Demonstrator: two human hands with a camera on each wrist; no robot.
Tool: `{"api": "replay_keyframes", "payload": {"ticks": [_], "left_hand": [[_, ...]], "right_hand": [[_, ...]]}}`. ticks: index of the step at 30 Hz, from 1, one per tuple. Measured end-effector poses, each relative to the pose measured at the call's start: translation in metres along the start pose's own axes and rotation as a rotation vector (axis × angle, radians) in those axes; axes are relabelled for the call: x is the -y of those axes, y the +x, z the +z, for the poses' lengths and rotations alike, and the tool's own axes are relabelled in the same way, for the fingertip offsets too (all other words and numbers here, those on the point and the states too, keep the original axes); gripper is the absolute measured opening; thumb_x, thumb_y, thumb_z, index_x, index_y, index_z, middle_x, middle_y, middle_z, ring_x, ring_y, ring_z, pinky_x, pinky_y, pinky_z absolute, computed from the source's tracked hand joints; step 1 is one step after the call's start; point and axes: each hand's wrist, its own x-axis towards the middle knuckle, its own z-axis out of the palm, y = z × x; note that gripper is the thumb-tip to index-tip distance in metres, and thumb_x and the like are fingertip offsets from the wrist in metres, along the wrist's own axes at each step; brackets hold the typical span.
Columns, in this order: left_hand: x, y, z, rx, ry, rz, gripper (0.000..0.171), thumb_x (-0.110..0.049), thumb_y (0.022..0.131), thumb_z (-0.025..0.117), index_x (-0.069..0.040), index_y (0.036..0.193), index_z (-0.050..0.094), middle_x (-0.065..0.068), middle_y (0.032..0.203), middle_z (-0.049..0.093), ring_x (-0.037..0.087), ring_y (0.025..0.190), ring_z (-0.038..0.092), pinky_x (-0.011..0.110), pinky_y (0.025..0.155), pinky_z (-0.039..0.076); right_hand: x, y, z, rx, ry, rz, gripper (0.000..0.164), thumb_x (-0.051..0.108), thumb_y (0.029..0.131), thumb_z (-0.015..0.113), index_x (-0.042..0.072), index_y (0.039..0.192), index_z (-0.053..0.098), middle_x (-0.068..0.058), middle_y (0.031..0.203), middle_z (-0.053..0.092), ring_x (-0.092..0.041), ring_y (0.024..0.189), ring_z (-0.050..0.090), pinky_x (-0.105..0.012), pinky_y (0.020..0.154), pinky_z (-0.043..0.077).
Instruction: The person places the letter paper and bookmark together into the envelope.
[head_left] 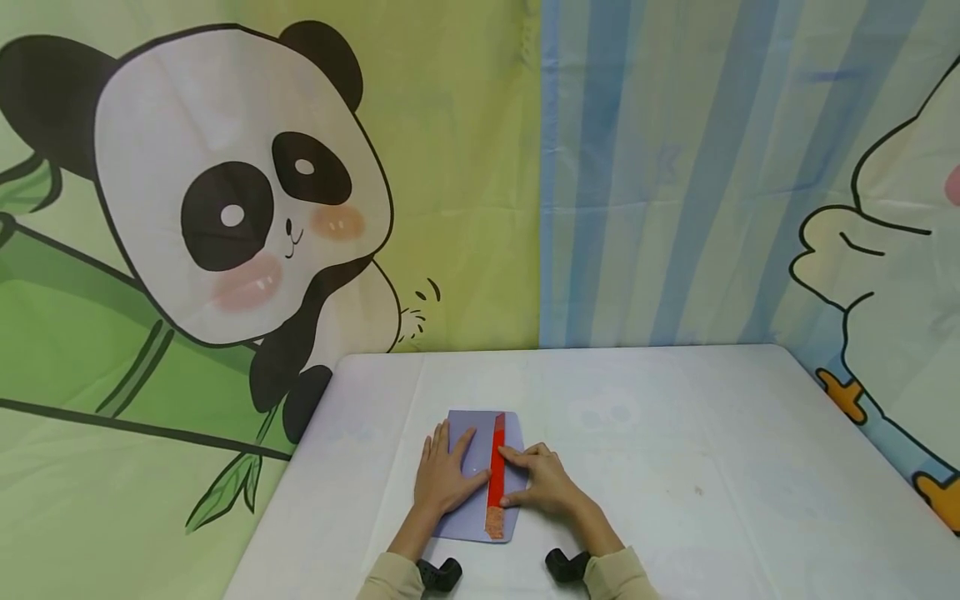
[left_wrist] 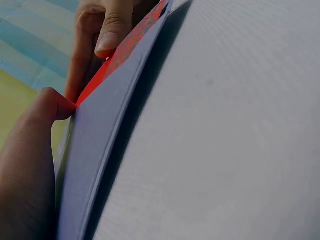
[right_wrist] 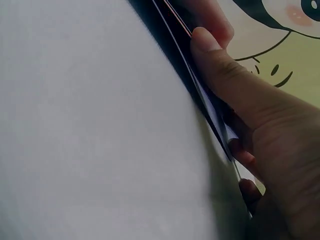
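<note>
A thin purple board or notebook [head_left: 474,458] with rounded right corners lies on the white table. Lengthwise along its right side runs a narrow red paper strip [head_left: 497,467] with patterned, paler ends. My left hand [head_left: 442,475] rests with fingers spread on the purple surface, its thumb reaching the strip's left edge. From the right, my right hand [head_left: 551,483] touches the strip with index fingertip and thumb set apart, the other fingers bent. In the left wrist view, the right thumb [left_wrist: 107,37] presses on the strip. The purple edge [right_wrist: 215,120] shows below my right hand in the right wrist view.
The white-covered table [head_left: 675,467] extends around the board. A black wrist mount [head_left: 442,575] sits by the left wrist and another black mount [head_left: 566,565] by the right. Behind stands a printed curtain [head_left: 465,167] with a panda and stripes.
</note>
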Motion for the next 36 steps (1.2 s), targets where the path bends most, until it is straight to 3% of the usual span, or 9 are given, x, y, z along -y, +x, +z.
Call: {"api": "replay_keyframes", "payload": {"ticks": [6,12,18,29,36], "left_hand": [[-0.001,0.001,-0.003,0.012,0.022,-0.004,0.076,-0.067,0.069,0.052,-0.026,0.132,0.045,0.022,0.141,0.029,0.035,0.132,0.024,0.05,0.106,0.017],[0.0,0.0,-0.002,0.019,0.022,-0.007,0.078,-0.069,0.068,0.052,-0.026,0.133,0.045,0.022,0.142,0.028,0.036,0.132,0.023,0.05,0.106,0.018],[0.001,0.0,-0.002,0.007,0.03,0.007,0.078,-0.07,0.068,0.051,-0.024,0.132,0.046,0.023,0.141,0.029,0.036,0.131,0.024,0.05,0.105,0.019],[0.002,0.002,-0.003,0.0,0.047,0.015,0.078,-0.069,0.068,0.052,-0.025,0.131,0.047,0.023,0.141,0.029,0.036,0.132,0.024,0.049,0.106,0.019],[0.002,0.002,-0.002,-0.011,0.032,0.033,0.079,-0.068,0.066,0.054,-0.023,0.13,0.048,0.025,0.14,0.029,0.037,0.131,0.025,0.05,0.105,0.019]], "right_hand": [[0.0,0.003,0.009,-0.077,-0.113,-0.054,0.086,0.068,0.053,0.066,0.028,0.129,0.05,0.012,0.124,0.054,-0.008,0.089,0.039,-0.027,0.072,0.032],[0.002,0.002,0.011,-0.116,-0.136,-0.086,0.089,0.067,0.053,0.067,0.025,0.129,0.05,0.007,0.114,0.057,-0.01,0.088,0.039,-0.028,0.071,0.032],[0.002,0.003,0.012,-0.144,-0.129,-0.119,0.091,0.065,0.053,0.068,0.015,0.127,0.052,0.004,0.129,0.051,-0.01,0.087,0.039,-0.029,0.071,0.032],[0.002,0.007,0.012,-0.14,-0.143,-0.127,0.091,0.066,0.053,0.068,0.018,0.128,0.051,0.008,0.128,0.052,-0.009,0.088,0.039,-0.029,0.073,0.031],[0.003,0.009,0.014,-0.157,-0.17,-0.152,0.091,0.066,0.053,0.068,0.018,0.129,0.051,0.005,0.117,0.058,-0.011,0.087,0.041,-0.03,0.071,0.031]]}}
